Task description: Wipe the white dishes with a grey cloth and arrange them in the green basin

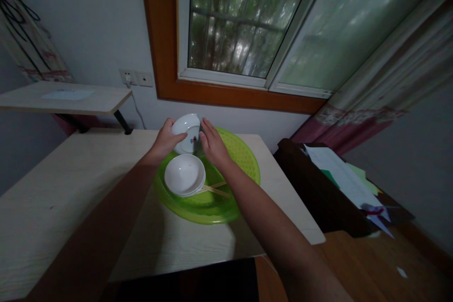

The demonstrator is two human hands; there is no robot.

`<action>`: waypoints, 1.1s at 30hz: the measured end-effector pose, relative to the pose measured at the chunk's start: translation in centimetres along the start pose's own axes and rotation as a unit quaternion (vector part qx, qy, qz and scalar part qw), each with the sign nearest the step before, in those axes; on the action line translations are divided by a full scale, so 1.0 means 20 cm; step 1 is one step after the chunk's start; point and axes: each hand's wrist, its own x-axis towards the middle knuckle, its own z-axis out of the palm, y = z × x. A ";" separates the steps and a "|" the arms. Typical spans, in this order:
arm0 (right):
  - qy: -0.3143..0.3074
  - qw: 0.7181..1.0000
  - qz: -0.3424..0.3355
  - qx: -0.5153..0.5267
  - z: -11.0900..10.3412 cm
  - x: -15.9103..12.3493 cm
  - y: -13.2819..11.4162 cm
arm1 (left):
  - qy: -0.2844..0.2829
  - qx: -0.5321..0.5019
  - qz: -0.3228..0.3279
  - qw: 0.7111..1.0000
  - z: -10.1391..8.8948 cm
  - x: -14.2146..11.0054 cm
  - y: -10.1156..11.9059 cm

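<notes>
My left hand (167, 139) grips a white dish (186, 127) with a small coloured print, its thumb over the inner face. The dish is tilted up above the far left of a green plastic basin (247, 160). Fingers outstretched and close together, my right hand (213, 144) lies at the dish's right edge; whether it presses on the rim I cannot tell. Just below the dish, a stack of white bowls (182, 173) sits in the basin. Several wooden chopsticks (216, 190) lie beside the stack, partly crossed. Something greyish between the dish and my right hand is too dim to name.
The basin stands on a pale wooden table (88, 193) against the wall. A raised shelf (102, 100) with a paper is at the left, near wall sockets (136, 78). A window (247, 23) is behind. Papers (339, 174) lie on a dark cabinet at the right.
</notes>
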 end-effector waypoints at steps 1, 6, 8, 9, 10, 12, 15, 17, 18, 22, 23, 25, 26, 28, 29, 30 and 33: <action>0.000 1.000 0.000 0.000 0.00 0.00 0.00 | 0.000 -0.002 -0.002 1.000 0.00 0.00 0.00; -0.002 1.000 0.004 0.000 0.00 0.00 0.00 | -0.004 -0.005 0.001 1.000 0.00 0.00 0.00; -0.003 1.000 0.004 0.002 -0.01 0.00 0.00 | -0.002 -0.003 0.003 1.000 0.00 0.00 -0.01; -0.002 1.000 0.004 0.003 -0.01 0.00 0.00 | -0.002 -0.003 0.003 1.000 0.00 0.00 -0.01; -0.002 1.000 0.005 0.004 -0.01 0.00 0.00 | -0.003 -0.005 0.002 1.000 0.00 0.00 -0.02; 0.000 1.000 0.005 0.006 0.00 0.00 0.00 | -0.006 -0.008 -0.001 1.000 0.00 0.00 -0.02; 0.000 1.000 0.006 0.007 0.00 0.01 0.00 | -0.007 -0.011 -0.007 1.000 0.00 0.00 -0.01; -0.002 1.000 0.006 0.005 0.00 0.01 0.01 | -0.007 -0.013 -0.008 1.000 0.00 0.00 -0.01; -0.003 1.000 0.006 0.003 0.00 0.01 0.01 | -0.008 -0.014 -0.009 1.000 0.00 0.00 -0.01; -0.003 1.000 0.006 0.000 0.00 0.01 0.01 | -0.009 -0.011 -0.012 1.000 0.00 0.00 -0.01; -0.003 1.000 0.007 0.000 0.00 0.01 0.01 | -0.008 -0.011 -0.011 1.000 0.00 0.01 -0.01; -0.005 1.000 0.008 0.002 0.00 0.00 0.02 | -0.008 -0.012 -0.006 1.000 0.00 0.01 -0.02; -0.006 1.000 0.009 0.002 0.00 0.00 0.02 | -0.008 -0.012 -0.005 1.000 0.00 0.01 -0.02; -0.007 1.000 0.007 -0.001 0.00 0.00 0.02 | -0.009 -0.014 -0.005 1.000 0.00 0.01 -0.03; -0.008 1.000 0.003 -0.003 0.00 0.00 0.01 | -0.008 -0.016 -0.006 1.000 0.01 0.01 -0.03; -0.011 1.000 -0.003 -0.007 0.00 0.00 0.01 | -0.006 -0.020 -0.007 1.000 0.01 0.01 -0.03; -0.025 0.999 -0.033 -0.017 -0.01 0.00 -0.01 | 0.000 -0.030 -0.008 1.000 0.01 0.02 -0.04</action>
